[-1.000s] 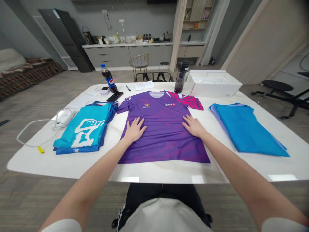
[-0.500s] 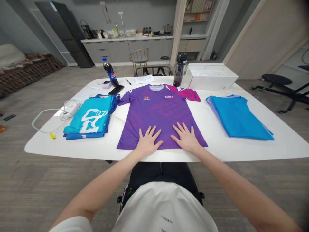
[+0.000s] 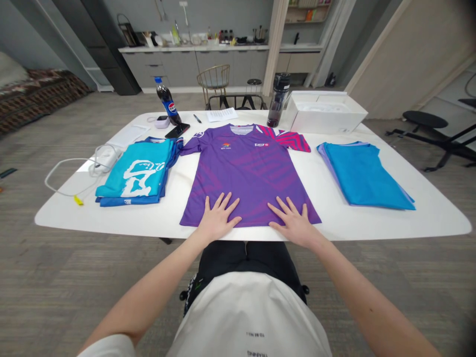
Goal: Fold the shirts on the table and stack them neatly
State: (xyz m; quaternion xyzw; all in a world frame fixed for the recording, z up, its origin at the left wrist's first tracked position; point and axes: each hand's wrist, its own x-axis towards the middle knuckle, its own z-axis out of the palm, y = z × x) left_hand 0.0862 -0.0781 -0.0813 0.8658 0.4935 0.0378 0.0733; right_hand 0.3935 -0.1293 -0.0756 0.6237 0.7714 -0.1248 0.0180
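Left hand (image 3: pixel 216 221), right hand (image 3: pixel 296 226) farther apart — on one purple shirt (image 3: pixel 245 173).

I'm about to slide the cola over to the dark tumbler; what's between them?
The head view shows a pen and a printed sheet between the cola bottle and dark tumbler, with the purple shirt just nearer you.

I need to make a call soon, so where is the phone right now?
In the head view, the phone lies on the table's far left part, just in front of the cola bottle.
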